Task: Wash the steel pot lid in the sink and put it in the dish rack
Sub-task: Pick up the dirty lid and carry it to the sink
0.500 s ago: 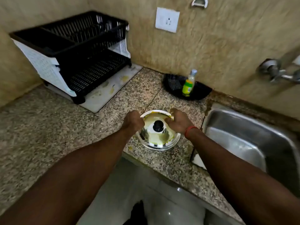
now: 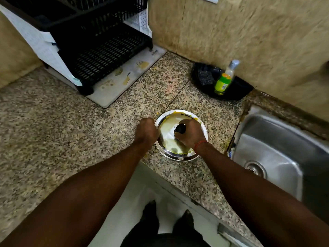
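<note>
The steel pot lid (image 2: pixel 169 138) lies on the granite counter near its front edge, smeared with yellow-white residue. My right hand (image 2: pixel 191 135) is closed around the lid's black knob (image 2: pixel 180 128) in the middle. My left hand (image 2: pixel 146 131) is curled against the lid's left rim, touching it. The steel sink (image 2: pixel 277 154) sits to the right of the lid, with its drain visible. The black two-tier dish rack (image 2: pixel 99 45) stands at the back left on a white mat.
A black corner tray (image 2: pixel 236 90) at the back holds a green dish-soap bottle (image 2: pixel 223 82) and a dark scrubber (image 2: pixel 204 77). The tiled wall runs behind. The counter's front edge is just below the lid; my feet show on the floor.
My right hand has shifted from the lid's right rim onto the black knob and closed on it. The camera has tilted down and come closer; the tap is out of view.
</note>
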